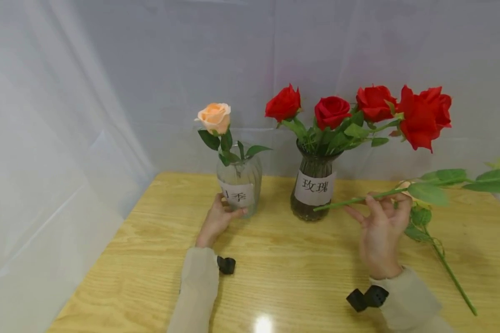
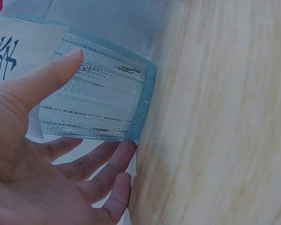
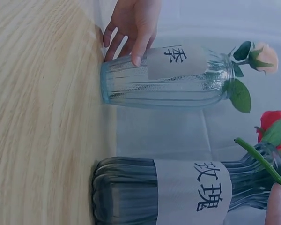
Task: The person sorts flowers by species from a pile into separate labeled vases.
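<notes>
My left hand holds the lower side of a clear glass vase, thumb across its front and fingers along its side. A paper label is on that vase, and one peach rose stands in it. My right hand pinches a green stem between thumb and fingers, the cut end pointing left. The stem's leaves reach right, and its bloom is mostly beyond the frame edge. In the right wrist view, the stem tip crosses in front of the dark vase's neck.
A dark glass vase with a paper label holds several red roses. Another leafy stem lies on the wooden table at right, partly behind my right hand. White cloth hangs behind and at left.
</notes>
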`<state>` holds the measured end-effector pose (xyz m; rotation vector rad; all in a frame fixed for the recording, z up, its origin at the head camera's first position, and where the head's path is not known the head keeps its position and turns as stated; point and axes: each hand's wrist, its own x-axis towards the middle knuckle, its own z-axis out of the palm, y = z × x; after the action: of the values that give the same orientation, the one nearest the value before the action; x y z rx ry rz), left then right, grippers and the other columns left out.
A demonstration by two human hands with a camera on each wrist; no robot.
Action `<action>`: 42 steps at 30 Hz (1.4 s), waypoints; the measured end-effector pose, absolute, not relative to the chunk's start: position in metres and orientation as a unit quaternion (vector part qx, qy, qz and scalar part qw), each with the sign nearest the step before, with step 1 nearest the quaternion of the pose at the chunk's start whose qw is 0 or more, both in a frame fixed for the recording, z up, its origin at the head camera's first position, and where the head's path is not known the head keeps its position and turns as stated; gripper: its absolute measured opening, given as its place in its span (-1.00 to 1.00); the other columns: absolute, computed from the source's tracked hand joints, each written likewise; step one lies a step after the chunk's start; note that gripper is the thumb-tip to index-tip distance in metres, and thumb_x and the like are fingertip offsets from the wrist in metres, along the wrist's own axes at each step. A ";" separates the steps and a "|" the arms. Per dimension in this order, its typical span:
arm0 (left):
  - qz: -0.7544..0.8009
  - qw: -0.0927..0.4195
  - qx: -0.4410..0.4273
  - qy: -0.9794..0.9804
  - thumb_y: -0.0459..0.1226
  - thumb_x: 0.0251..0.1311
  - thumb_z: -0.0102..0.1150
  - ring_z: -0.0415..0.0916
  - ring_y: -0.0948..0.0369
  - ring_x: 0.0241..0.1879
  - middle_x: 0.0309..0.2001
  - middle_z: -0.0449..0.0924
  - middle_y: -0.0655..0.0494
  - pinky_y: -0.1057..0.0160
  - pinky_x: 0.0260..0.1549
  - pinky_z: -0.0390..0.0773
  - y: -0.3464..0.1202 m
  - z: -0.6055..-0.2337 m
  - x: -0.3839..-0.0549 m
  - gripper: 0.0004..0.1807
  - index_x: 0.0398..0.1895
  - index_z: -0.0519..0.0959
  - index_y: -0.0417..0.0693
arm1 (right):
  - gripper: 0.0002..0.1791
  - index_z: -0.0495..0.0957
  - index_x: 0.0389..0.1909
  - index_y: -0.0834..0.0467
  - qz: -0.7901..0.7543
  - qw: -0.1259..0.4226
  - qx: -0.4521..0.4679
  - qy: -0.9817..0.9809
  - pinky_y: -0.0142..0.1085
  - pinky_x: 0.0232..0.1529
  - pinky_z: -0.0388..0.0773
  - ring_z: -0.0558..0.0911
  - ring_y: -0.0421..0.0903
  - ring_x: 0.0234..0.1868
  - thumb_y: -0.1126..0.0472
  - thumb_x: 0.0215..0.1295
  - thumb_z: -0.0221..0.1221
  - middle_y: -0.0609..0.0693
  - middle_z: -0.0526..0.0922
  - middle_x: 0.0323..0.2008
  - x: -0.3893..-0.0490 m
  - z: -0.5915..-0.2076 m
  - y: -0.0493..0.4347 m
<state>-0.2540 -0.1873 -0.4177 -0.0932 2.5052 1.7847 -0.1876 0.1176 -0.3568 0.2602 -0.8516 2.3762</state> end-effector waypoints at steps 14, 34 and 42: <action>0.579 0.029 -0.031 0.814 -0.27 0.21 0.40 0.38 -0.25 0.26 0.33 0.28 -0.44 -0.16 0.16 0.47 -0.188 -0.419 -0.255 -0.04 0.52 0.01 -0.35 | -0.77 0.17 -0.23 0.21 0.886 0.307 0.072 -0.339 -0.09 -0.41 0.73 0.51 -0.05 -0.32 0.53 0.47 0.01 0.07 0.32 -0.44 -0.195 -0.351 0.093; 0.587 0.033 -0.031 0.808 -0.28 0.22 0.39 0.38 -0.24 0.25 0.34 0.28 -0.42 -0.15 0.16 0.47 -0.188 -0.418 -0.253 -0.06 0.52 0.02 -0.34 | -0.86 0.34 -0.11 0.27 0.890 0.303 0.073 -0.333 0.00 -0.25 0.72 0.51 -0.06 -0.27 0.52 0.45 0.03 0.10 0.40 -0.30 -0.204 -0.346 0.058; 0.587 0.036 -0.033 0.808 -0.27 0.22 0.39 0.37 -0.24 0.27 0.35 0.27 -0.42 -0.16 0.17 0.46 -0.188 -0.419 -0.254 -0.04 0.53 0.00 -0.33 | -0.81 0.38 -0.06 0.24 0.872 0.316 0.109 -0.358 -0.03 -0.22 0.72 0.55 -0.04 -0.23 0.54 0.46 -0.01 0.11 0.43 -0.27 -0.205 -0.343 0.046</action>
<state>-0.2536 -0.1880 -0.4188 -0.1011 2.4813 1.8031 -0.2046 0.0460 -0.3426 0.2881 -0.9433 2.2949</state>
